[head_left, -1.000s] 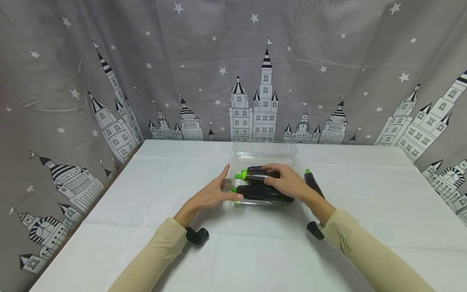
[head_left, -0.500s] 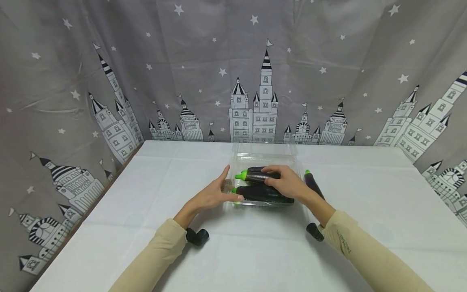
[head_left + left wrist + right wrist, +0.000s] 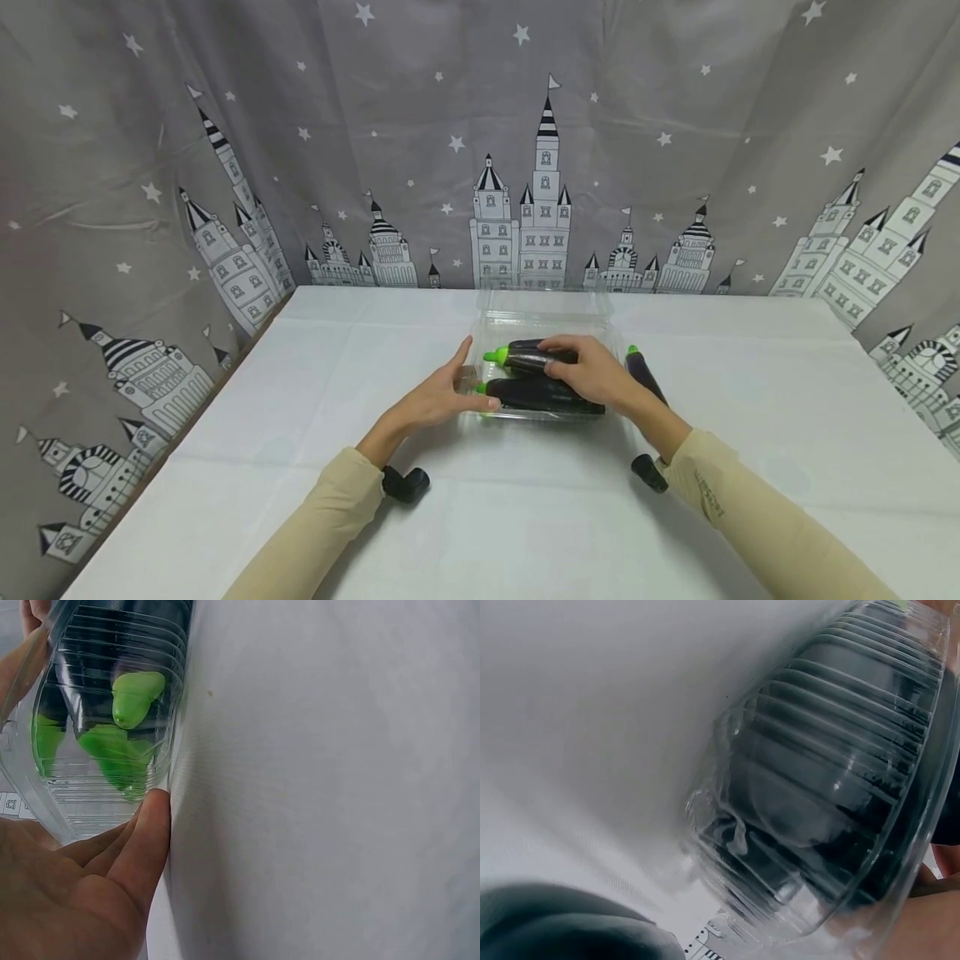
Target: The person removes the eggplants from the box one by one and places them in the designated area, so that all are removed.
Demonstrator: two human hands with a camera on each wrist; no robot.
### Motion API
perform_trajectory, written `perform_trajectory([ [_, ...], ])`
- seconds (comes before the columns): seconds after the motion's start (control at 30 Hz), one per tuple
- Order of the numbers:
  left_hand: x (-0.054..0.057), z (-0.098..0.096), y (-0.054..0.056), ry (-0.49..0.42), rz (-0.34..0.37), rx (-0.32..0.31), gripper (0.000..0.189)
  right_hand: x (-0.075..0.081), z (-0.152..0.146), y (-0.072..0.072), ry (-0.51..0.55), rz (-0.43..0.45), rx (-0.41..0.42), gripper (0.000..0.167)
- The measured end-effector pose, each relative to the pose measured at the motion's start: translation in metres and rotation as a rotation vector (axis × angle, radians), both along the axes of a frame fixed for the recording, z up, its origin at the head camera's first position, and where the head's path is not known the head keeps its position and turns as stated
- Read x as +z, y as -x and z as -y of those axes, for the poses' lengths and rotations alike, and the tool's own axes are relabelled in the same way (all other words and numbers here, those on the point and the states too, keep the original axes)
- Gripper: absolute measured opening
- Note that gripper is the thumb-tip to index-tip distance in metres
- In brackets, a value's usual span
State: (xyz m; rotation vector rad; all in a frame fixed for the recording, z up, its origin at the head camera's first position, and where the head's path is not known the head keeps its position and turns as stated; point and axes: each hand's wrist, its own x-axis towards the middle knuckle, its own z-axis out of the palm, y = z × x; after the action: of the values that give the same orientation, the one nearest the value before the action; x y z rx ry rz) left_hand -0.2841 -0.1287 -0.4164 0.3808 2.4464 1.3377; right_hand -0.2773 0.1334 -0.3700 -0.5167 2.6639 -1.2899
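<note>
A clear plastic clamshell box (image 3: 491, 331) stands on the table, its lid folded back. Inside lie several dark eggplants with bright green stem ends; the front eggplant (image 3: 540, 395) runs along the near wall. My right hand (image 3: 594, 372) reaches in from the right and grips an upper eggplant (image 3: 528, 360), thumb on its near side. At the box's left end my left hand (image 3: 437, 400) is spread, its straight thumb along the near rim. Through the ribbed wall in the left wrist view, green stems (image 3: 135, 697) show close to my left fingers. The right wrist view shows the box's ribbed end (image 3: 810, 780).
Another eggplant (image 3: 643, 375) lies on the white-covered table (image 3: 525, 517) just right of the box, partly behind my right forearm. Black wrist devices (image 3: 406, 486) sit below both wrists. A grey castle-print curtain (image 3: 645, 75) hangs behind the table.
The eggplant under my right hand has shifted very slightly toward the back of the box. My left hand and the box stay in place.
</note>
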Motion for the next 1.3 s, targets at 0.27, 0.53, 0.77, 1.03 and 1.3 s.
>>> perform_trajectory([
  [0.27,0.002,0.001,0.0,-0.014,0.01,0.0,0.122,0.001,-0.003,0.002,-0.039,-0.045,-0.018,0.038],
  [0.53,0.001,0.001,0.0,-0.028,0.004,-0.009,0.123,0.007,-0.014,0.005,-0.113,-0.201,-0.009,0.037],
  [0.77,0.002,0.0,0.001,-0.023,-0.001,-0.014,0.123,0.009,-0.029,0.008,-0.065,-0.223,0.009,0.037],
  [1.03,0.001,0.0,0.0,-0.043,0.006,-0.019,0.122,0.007,-0.038,0.006,0.004,-0.217,0.03,0.037],
  [1.3,0.001,0.0,-0.001,-0.048,0.01,-0.017,0.121,0.006,-0.042,0.003,0.009,-0.197,0.103,0.041],
])
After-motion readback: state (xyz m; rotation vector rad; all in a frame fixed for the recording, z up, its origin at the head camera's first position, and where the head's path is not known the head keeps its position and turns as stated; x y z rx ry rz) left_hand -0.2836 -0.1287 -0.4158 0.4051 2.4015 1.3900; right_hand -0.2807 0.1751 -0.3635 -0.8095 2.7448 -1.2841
